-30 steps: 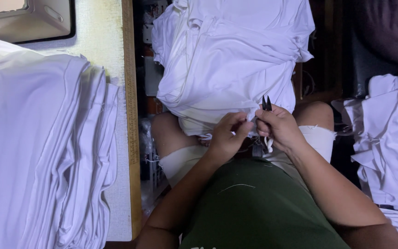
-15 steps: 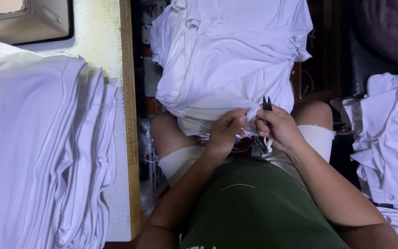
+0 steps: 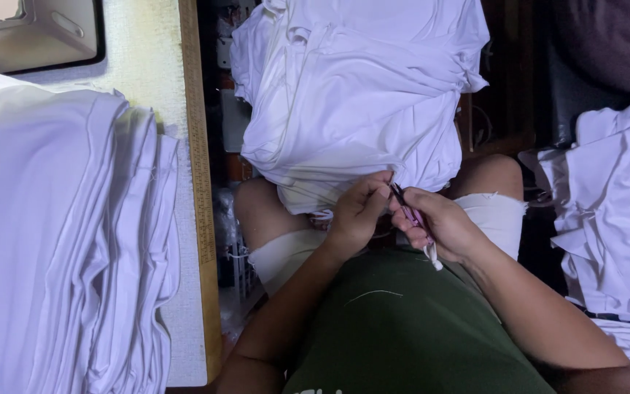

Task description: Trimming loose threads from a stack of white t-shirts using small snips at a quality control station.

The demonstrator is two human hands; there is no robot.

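While I look down at my lap from the head camera, my left hand (image 3: 355, 215) is closed in a pinch on the lower edge of a white garment (image 3: 351, 109) that lies heaped over my knees. My right hand (image 3: 439, 222) is curled around a small pair of thread snips (image 3: 411, 217), its dark tips pointing up at the spot my left fingers hold, just touching the cloth. The two hands sit close together above my green shirt (image 3: 402, 328) and pale shorts (image 3: 501, 215). On my left, a tall stack of folded white garments (image 3: 60, 241) rests on a table (image 3: 147, 66) with a wooden ruler edge (image 3: 198, 168), and a beige machine (image 3: 30, 33) stands at its far corner. On my right, another loose pile of white garments (image 3: 614, 211) is heaped up. Judging by these piles, much cloth is already handled, this piece is mid-trim, and I cannot tell which pile is finished.
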